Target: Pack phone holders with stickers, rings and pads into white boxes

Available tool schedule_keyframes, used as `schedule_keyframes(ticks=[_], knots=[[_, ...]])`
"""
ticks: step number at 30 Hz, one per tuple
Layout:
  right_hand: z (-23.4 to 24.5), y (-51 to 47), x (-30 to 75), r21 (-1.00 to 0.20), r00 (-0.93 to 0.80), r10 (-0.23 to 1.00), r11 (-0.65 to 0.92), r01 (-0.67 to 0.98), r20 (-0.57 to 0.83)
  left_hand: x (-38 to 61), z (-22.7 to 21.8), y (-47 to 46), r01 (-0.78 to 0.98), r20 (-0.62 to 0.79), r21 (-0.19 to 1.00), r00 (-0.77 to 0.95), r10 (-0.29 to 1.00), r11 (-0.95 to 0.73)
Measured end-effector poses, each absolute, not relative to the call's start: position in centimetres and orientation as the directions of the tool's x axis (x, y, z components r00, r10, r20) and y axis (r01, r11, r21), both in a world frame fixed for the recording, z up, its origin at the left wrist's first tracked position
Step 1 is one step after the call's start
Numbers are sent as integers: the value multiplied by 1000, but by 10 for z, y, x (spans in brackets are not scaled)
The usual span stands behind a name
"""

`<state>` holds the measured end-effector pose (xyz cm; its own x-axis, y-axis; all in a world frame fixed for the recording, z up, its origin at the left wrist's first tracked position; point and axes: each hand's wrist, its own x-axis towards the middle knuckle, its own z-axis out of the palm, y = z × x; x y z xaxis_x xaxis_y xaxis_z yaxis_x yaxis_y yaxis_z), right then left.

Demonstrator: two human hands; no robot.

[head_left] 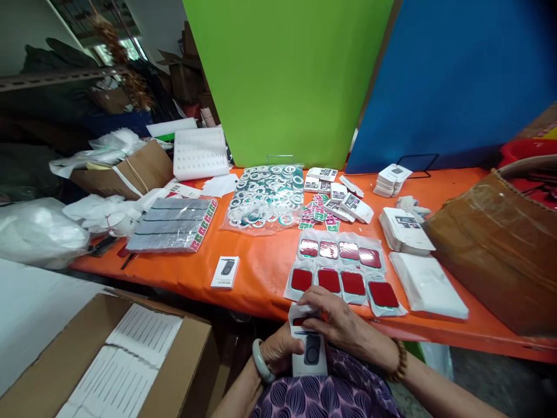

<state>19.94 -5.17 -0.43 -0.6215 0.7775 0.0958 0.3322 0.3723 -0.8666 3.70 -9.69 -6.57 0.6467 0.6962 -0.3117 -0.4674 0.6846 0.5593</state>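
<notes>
Close to my lap, my left hand (281, 348) is closed around a small white printed box (310, 366) with a picture of a dark ring-shaped gadget on it. My right hand (335, 313) curls over the box's upper end, its fingers on a red square pad in a white sleeve (299, 321). Whether the sleeve is partly inside the box is hidden by the fingers. Just beyond lie two rows of red square pads (328, 281) on white sleeves. A similar printed box (225, 272) lies flat on the orange table (256, 264), to the left.
Stacked white sleeves (429, 284) and printed cards (407, 229) lie right, beside a big brown container (487, 244). At the back are a bag of rings (265, 194) and small packs (354, 206). An open carton (195, 342) with white boxes stands lower left.
</notes>
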Motion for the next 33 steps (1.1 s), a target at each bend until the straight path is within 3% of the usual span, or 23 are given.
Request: schedule_keyframes(ticks=[8, 13, 16, 19, 24, 30, 33], knots=[[-31, -78, 205, -842, -548, 807, 441, 312, 220, 39, -56, -98, -491, -247, 584, 651, 717, 646], [-40, -87, 206, -911, -497, 860, 291, 293, 115, 37, -57, -98, -409, -277, 673, 634, 722, 617], [-42, -86, 206, -936, -433, 900, 195, 294, 52, 29, -62, -103, -330, -343, 802, 429, 836, 498], [-41, -83, 204, -950, -379, 925, 102, 296, -19, 19, -64, -112, -228, -285, 923, 132, 949, 309], [-42, -83, 198, -970, -395, 917, 43, 239, -57, 18, -58, -117, 49, -128, 991, 20, 992, 127], [-63, -101, 204, -997, -333, 941, -68, -20, -58, 30, -54, -104, -45, -334, 942, -1, 943, 333], [-71, -111, 208, -984, -305, 947, -139, -112, -99, 33, -48, -103, -11, -372, 928, 28, 928, 372]])
